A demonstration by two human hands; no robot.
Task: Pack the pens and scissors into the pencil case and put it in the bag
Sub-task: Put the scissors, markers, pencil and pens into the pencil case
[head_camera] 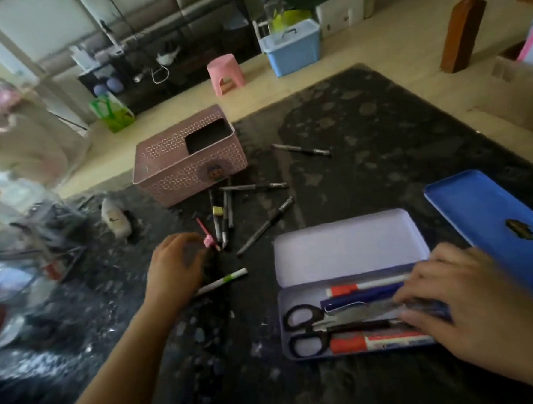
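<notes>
An open lilac pencil case [343, 250] lies on the dark table, lid folded back. Inside it are black-handled scissors [304, 327], red-capped markers [373, 341] and a blue pen. My right hand [471, 301] rests over the right end of the case, fingers on the pens inside. My left hand [175, 266] hovers over the table with fingers apart, holding nothing, next to a pink-capped pencil [207, 235] and above a white and green pen [223, 281]. Several dark pens [265, 227] lie scattered beside it. No bag is identifiable.
A pink perforated basket [176, 173] stands behind the loose pens. A blue lid or tray [484, 207] lies right of the case. A single pen [301, 150] lies farther back. A small white bottle [116, 222] and clear plastic clutter sit at the left.
</notes>
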